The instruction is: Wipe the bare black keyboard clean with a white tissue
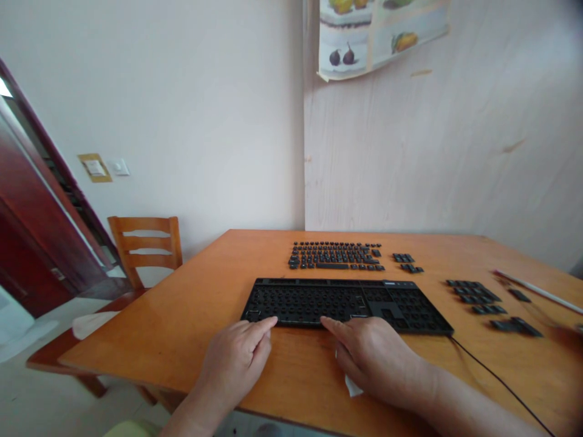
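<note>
A black keyboard [296,300] with its keycaps off lies near the table's front edge, its key sockets bare. My left hand [234,358] stretches its index finger to the front rim of the keyboard, left of the middle; its other fingers curl underneath and nothing shows in them. Farther right, my right hand [376,352] touches the same front strip with its index fingertip. A piece of white tissue [353,386] sticks out from beneath its curled fingers and thumb. Behind the keyboard, loose black keycaps [334,256] lie in rows, among them a long space bar [332,266].
More keycaps [473,292] lie in groups at the right of the wooden table [204,285]. A thin pale rod [542,291] lies beyond them. The keyboard's cable [494,376] runs to the front right. A wooden chair [146,249] stands at the left; a wall rises behind.
</note>
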The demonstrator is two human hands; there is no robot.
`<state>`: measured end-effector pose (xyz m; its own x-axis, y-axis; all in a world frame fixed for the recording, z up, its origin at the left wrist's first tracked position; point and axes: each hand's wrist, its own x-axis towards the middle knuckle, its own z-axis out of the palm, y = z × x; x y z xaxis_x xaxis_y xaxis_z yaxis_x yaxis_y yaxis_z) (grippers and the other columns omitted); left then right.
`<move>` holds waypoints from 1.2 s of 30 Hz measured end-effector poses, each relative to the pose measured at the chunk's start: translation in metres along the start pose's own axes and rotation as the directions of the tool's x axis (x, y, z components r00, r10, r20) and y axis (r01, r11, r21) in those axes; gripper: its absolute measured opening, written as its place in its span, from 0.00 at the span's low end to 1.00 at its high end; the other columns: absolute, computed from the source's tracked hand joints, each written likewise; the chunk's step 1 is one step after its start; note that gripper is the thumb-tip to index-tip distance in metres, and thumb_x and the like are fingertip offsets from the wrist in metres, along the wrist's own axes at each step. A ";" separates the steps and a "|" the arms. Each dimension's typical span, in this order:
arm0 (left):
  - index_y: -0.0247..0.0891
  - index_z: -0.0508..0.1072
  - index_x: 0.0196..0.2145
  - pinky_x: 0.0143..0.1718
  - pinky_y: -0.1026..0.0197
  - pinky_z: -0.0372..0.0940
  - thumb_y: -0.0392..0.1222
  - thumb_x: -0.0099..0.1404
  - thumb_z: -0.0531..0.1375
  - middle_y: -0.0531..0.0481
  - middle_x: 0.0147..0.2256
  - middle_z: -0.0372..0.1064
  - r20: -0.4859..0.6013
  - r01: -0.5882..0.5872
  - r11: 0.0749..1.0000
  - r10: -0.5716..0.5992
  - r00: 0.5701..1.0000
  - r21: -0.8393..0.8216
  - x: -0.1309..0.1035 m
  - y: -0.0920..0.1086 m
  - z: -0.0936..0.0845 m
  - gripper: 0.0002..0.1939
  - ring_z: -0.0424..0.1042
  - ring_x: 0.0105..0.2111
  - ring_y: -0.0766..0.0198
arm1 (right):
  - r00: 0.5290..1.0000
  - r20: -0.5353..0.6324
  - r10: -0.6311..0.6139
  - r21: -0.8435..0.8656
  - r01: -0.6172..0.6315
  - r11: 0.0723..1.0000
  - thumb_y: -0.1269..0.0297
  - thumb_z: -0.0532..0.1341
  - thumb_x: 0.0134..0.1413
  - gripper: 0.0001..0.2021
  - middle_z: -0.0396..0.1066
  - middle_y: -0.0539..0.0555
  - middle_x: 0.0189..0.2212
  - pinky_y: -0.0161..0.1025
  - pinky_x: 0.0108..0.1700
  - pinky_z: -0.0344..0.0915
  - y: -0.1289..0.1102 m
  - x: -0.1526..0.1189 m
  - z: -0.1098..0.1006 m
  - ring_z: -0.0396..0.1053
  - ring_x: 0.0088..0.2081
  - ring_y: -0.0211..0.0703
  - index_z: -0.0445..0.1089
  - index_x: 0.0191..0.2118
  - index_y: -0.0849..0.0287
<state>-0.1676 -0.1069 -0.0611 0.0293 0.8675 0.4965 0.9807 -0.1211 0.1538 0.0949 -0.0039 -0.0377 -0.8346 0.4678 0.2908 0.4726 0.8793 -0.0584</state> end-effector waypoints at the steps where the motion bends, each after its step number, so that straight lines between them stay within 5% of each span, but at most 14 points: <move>1: 0.43 0.76 0.50 0.35 0.58 0.68 0.41 0.68 0.51 0.46 0.34 0.78 0.008 0.010 1.000 -0.010 1.000 0.003 0.001 0.000 0.000 0.18 0.75 0.32 0.60 | 1.000 0.004 0.009 0.002 -0.009 1.000 0.69 0.53 0.57 0.22 0.76 0.54 0.29 0.36 0.32 0.59 0.000 0.000 0.000 0.73 0.29 0.43 0.66 0.58 0.61; 7: 0.46 0.73 0.54 0.30 0.61 0.64 0.42 0.69 0.50 0.48 0.28 0.76 0.073 0.033 0.999 -0.036 0.997 0.035 0.004 0.003 0.001 0.20 0.73 0.28 0.60 | 0.999 0.031 0.032 0.012 -0.032 0.999 0.68 0.53 0.57 0.22 0.77 0.55 0.30 0.36 0.32 0.60 0.000 0.001 0.000 0.74 0.30 0.44 0.67 0.58 0.60; 23: 0.46 0.69 0.57 0.33 0.59 0.64 0.44 0.69 0.48 0.46 0.32 0.79 0.180 0.181 0.983 -0.175 0.968 -0.019 0.009 0.003 0.001 0.21 0.77 0.32 0.56 | 0.992 0.064 0.105 0.030 -0.107 0.994 0.66 0.52 0.59 0.22 0.79 0.57 0.34 0.38 0.33 0.60 0.003 0.003 0.003 0.76 0.33 0.46 0.67 0.58 0.57; 36: 0.49 0.70 0.55 0.36 0.57 0.65 0.44 0.71 0.46 0.45 0.37 0.79 0.261 0.150 0.989 -0.149 0.954 0.017 0.010 0.005 0.000 0.21 0.78 0.36 0.54 | 0.977 0.143 0.161 -0.026 -0.159 0.987 0.67 0.52 0.58 0.22 0.79 0.57 0.32 0.38 0.30 0.57 -0.003 0.009 -0.005 0.76 0.31 0.49 0.69 0.57 0.56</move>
<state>-0.1623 -0.0989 -0.0552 -0.0674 0.9715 0.2273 0.9772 0.0183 0.2117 0.0875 -0.0026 -0.0305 -0.7796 0.6110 0.1376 0.6062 0.7913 -0.0794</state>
